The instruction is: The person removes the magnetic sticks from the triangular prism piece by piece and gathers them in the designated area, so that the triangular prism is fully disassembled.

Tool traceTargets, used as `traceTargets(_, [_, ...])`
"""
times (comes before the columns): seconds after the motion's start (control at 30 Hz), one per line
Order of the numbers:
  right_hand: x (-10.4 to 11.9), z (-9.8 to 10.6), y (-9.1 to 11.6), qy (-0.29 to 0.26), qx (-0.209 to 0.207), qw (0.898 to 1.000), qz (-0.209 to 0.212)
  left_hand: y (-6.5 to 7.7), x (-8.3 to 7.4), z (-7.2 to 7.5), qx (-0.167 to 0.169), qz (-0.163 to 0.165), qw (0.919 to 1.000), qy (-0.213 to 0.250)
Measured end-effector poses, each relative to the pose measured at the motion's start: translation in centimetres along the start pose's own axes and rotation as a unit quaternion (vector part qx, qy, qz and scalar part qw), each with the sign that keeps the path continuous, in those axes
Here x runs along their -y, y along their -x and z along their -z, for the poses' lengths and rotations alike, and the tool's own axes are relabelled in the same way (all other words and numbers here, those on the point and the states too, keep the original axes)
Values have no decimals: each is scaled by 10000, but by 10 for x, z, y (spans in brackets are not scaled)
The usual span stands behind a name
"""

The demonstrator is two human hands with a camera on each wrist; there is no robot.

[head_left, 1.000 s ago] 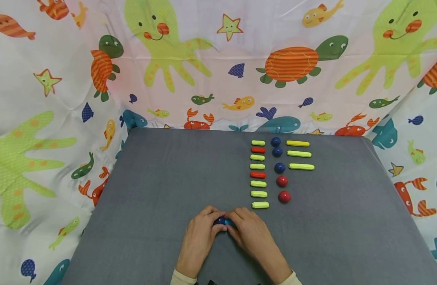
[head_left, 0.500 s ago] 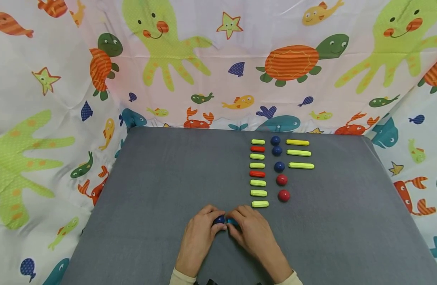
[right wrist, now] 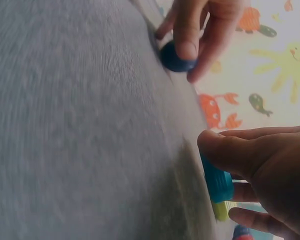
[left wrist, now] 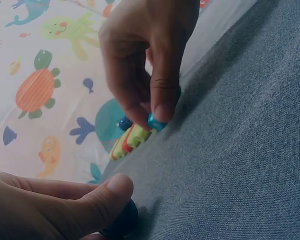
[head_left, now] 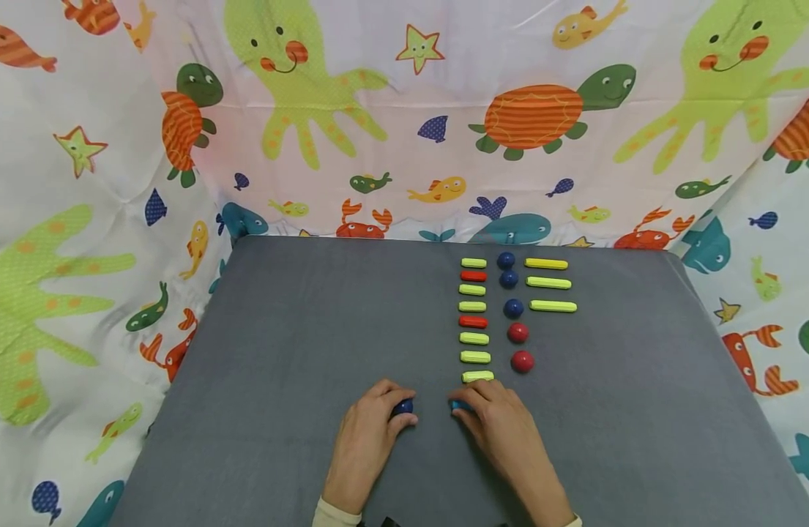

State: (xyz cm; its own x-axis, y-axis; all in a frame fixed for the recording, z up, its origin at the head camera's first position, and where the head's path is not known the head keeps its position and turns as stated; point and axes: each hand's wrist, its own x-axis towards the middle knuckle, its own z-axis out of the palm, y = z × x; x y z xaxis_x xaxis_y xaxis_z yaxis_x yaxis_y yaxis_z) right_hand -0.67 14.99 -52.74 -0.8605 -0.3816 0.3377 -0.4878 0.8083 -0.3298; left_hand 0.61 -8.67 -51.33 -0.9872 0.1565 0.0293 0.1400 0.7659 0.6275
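Near the front of the grey table, my left hand (head_left: 370,432) pinches a dark blue ball (head_left: 404,407) between thumb and fingers. A hand's width to its right, my right hand (head_left: 504,428) grips a short light-blue rod (right wrist: 218,180), mostly covered by the fingers in the head view. The ball and the rod are apart. Just beyond the right hand lies the nearest short yellow-green rod (head_left: 478,376) of a column. In the right wrist view the ball (right wrist: 176,57) shows under the left fingers.
A column of short yellow-green and red rods (head_left: 473,322) runs away from me. Beside it stand three blue balls (head_left: 513,308) and two red balls (head_left: 522,361), then three long yellowish rods (head_left: 553,306). A printed cloth (head_left: 378,132) hangs behind the table.
The blue ball and the light-blue rod were touching and have come apart. My right hand has moved right with the rod, while the left has stayed almost in place with the ball.
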Motion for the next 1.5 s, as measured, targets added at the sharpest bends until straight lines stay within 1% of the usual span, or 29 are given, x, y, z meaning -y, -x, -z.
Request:
traceTargets(0.23, [-10,5,5,-8,-157,9998,-150,1,1,-1,-31,23,10000,-26])
traceTargets(0.6, [-15,4,8,50,-188,9997,-138,1,0,1,13,83,10000,5])
traceTargets(0.9, [-12,9,6,-43,27,9996,-289,0,3,2,79,9,10000,57])
traceTargets(1.07, [-11,12,4,-139,75,9994,-317,0,5,2,116,-20,9999,88])
traceTargets(1.23, [-9,11,1,-159,79,9995,-274,0,6,3,117,-53,9999,93])
traceTargets(1.33, [-7,9,0,-197,86,9996,-202,1,6,4,127,-106,9999,25])
traceTargets(1.5, [-1,7,-4,-289,143,9994,-119,4,9,7,93,-265,9994,-221])
